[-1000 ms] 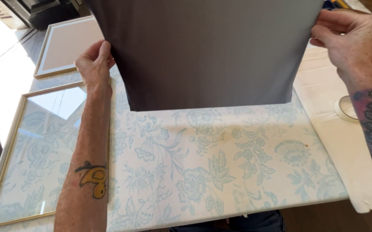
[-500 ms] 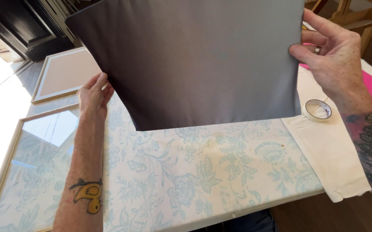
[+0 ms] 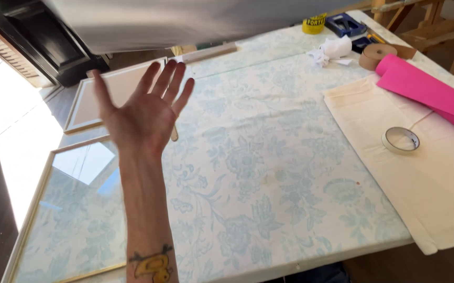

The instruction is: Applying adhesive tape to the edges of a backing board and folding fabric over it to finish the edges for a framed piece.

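Grey board (image 3: 185, 21), gripped at both sides a moment earlier, had swung up over the table's far edge. Left hand (image 3: 140, 112) let go, fingers spread, empty. Right hand out of view; grip unknown.

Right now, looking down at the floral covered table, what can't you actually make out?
- Right hand: out of the head view, past the frame edge.
- Large grey board: cut off by the top edge; what holds it is unseen.
- Thin wooden stick: mostly hidden behind the open left hand.
- Blue box beside the yellow tin: too small to identify.
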